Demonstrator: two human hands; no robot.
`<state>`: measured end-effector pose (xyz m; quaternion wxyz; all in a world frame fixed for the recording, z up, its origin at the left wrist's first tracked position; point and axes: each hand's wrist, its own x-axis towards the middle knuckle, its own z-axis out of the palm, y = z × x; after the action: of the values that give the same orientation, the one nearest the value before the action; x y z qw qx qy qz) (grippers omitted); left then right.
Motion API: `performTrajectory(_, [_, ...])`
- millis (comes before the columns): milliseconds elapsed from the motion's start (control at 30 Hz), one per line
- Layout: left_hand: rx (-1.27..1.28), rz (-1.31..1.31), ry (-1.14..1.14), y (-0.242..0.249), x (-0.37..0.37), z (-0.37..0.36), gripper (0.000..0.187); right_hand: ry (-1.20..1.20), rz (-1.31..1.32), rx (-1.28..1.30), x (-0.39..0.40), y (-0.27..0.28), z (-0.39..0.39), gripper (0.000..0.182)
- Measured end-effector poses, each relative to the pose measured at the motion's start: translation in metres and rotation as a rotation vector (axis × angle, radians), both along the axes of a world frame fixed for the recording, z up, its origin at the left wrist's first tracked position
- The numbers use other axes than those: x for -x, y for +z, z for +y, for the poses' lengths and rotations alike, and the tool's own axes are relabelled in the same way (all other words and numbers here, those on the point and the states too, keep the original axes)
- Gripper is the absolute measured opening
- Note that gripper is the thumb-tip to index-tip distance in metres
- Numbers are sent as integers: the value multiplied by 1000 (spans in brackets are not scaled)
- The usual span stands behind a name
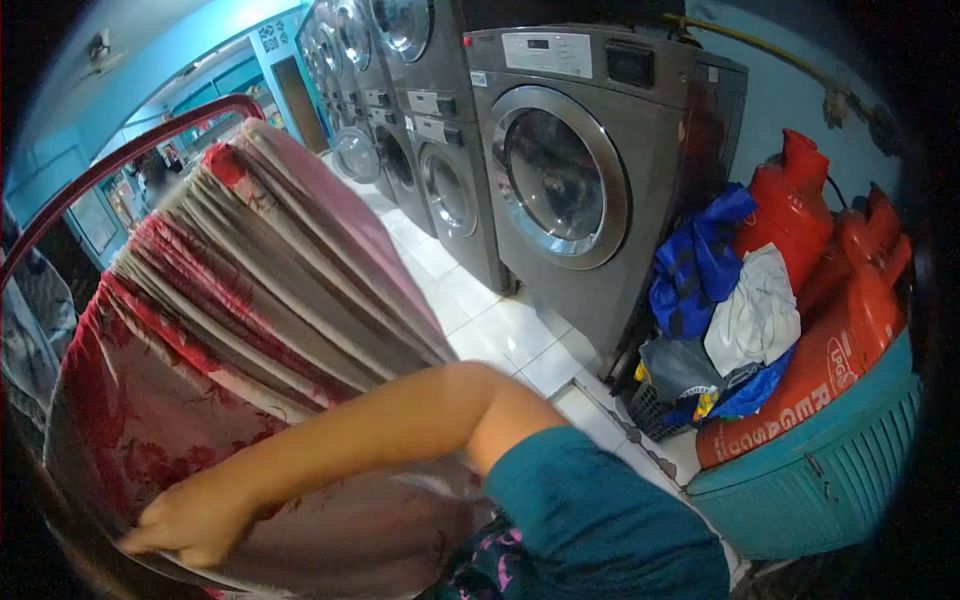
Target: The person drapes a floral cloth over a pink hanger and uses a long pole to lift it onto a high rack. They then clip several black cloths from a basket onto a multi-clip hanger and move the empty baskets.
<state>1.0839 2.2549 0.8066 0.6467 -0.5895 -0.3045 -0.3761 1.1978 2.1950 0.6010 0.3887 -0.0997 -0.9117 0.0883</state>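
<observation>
A large red, pink and beige flowered blanket (260,300) hangs in folds in front of me, its upper part by a curved red rail (130,150). My right arm, in a teal sleeve, reaches across to the lower left. At the blanket's lower left edge, my right hand (195,522) has its fingers curled and closed on the cloth; the fingertips are slightly blurred. My left hand does not show.
Grey front-loading machines (555,180) line the back. On the right, a basket (655,412) holds blue, white and grey cloth beside red gas cylinders (785,215) and a teal ribbed container (820,490). White floor tiles (510,330) lie between. Grey fabric (38,310) hangs far left.
</observation>
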Motion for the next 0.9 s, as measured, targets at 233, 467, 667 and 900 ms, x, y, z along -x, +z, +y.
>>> performTrajectory(233, [-33,-19,-40,-20,46,46,27,-525,-135,-635,-127,-10,-99,13])
performTrajectory(467, [126,-188,-246,-20,-3,49,26,-1645,-465,-745,-400,-31,-114,19])
performTrajectory(667, [-110,104,164,-6,-46,72,22,-2222,-798,-606,-619,-8,-168,48])
performTrajectory(900, [-73,50,112,-9,-74,78,19,-2399,-1010,-480,-715,-4,-182,50])
